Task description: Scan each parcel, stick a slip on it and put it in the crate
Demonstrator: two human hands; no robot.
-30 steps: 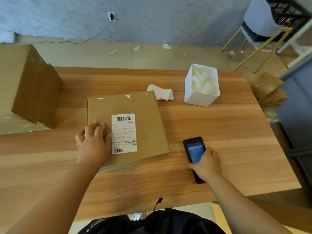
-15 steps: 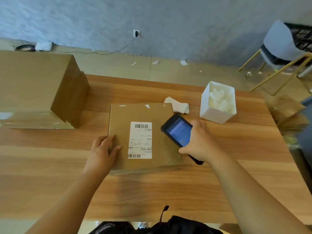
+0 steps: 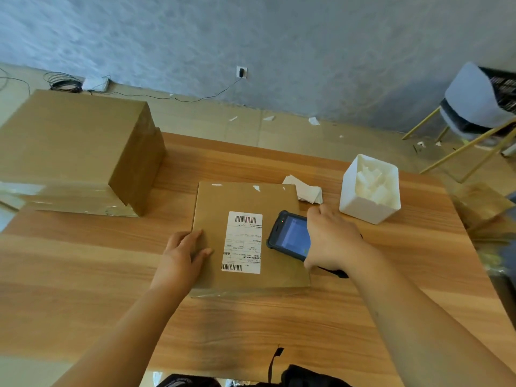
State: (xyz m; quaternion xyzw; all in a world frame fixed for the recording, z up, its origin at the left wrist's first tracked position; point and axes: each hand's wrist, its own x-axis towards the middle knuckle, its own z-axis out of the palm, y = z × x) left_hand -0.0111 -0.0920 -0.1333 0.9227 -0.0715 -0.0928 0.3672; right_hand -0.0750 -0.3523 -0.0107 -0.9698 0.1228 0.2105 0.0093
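Note:
A flat brown parcel (image 3: 273,202) lies on the wooden table (image 3: 83,275) with a white barcode label (image 3: 242,243) on top. My left hand (image 3: 183,254) rests flat on the parcel's left edge. My right hand (image 3: 331,241) grips a black handheld scanner (image 3: 289,234) just above the parcel's right side, its lit screen facing up and its head next to the label. A small pile of white slips (image 3: 303,188) lies behind the parcel. A black crate (image 3: 502,85) sits on a chair at the far right.
A big cardboard box (image 3: 72,152) stands on flat parcels at the table's left. A white tub (image 3: 370,188) with white pieces stands at the right. More brown parcels (image 3: 480,210) lie beyond the right edge. A chair (image 3: 472,113) stands far right.
My right hand picked the scanner up from the table's front right and carried it left over the parcel, close to the label. My left hand stayed on the parcel's left edge.

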